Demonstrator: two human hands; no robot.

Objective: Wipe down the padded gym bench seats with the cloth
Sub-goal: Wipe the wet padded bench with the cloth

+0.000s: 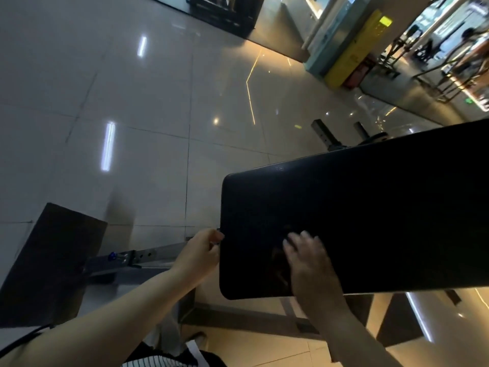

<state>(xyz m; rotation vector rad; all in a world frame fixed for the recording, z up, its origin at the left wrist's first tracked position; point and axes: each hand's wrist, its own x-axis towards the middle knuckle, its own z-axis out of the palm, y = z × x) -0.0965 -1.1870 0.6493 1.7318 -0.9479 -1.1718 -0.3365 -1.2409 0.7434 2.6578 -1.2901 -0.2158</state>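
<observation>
Head view: pad (pixel 370 221), black and glossy, runs from the lower middle out past the right edge, its rounded near end toward the person. Left hand (pixel 203 250) sits at that end, thumb on the rim and fingers curled at the edge, seemingly clamped on it, probably to steady the pad against the push of wiping. Right hand (pixel 307 263) lies flat on top near the same end, fingers apart and straight, pressing down. That spread suits sweeping a wide strip, and working from this end would let strokes run outward along the length. Cloth cannot be made out: a faint dull patch beside the palm may be it, but dark on dark, I cannot tell. Blur smears the right fingertips. Pad's far end is cut off by the picture edge. Frame (pixel 148 256) shows only as a grey bar left of the pad; the rest is hidden beneath. Only 1 pad is in sight, so any other seats lie out of view.
</observation>
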